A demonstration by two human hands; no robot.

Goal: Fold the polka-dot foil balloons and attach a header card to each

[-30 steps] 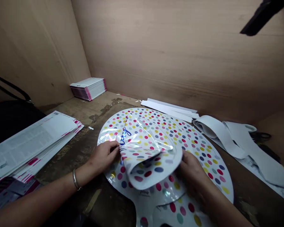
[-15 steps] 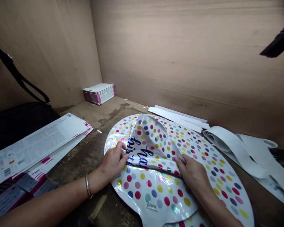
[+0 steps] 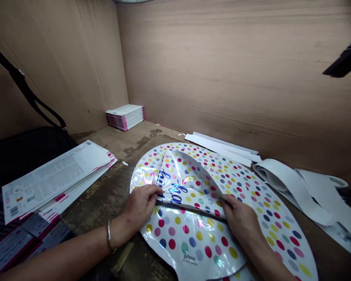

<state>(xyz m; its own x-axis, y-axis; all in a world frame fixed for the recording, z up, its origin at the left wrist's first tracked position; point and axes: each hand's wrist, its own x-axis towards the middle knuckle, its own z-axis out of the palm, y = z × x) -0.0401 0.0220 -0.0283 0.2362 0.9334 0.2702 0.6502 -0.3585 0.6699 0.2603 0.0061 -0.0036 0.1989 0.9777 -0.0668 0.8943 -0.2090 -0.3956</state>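
Observation:
A flat, uninflated foil balloon (image 3: 199,238) with coloured dots and the printed word "prima" lies on the table, its upper part folded over. Blue script lettering shows on the folded flap (image 3: 190,183). At the flap's left corner, my left hand (image 3: 142,205) pinches the foil between thumb and fingers. My right hand (image 3: 241,214) grips the flap's right corner, fingers partly hidden. Beneath lies a larger spread of the same dotted foil (image 3: 272,214); how many layers it has, I cannot tell.
Printed white cards (image 3: 52,175) lie at the left beside a black bag (image 3: 26,156). A stack of cards (image 3: 125,117) stands in the far corner. White strips (image 3: 222,148) and a curled white band (image 3: 298,191) lie along the back right. Wooden panels (image 3: 222,70) enclose the table.
The raised fold of the flap has come down and lies flatter. Both hands keep their hold on its corners, nearly in place. The view has shifted slightly.

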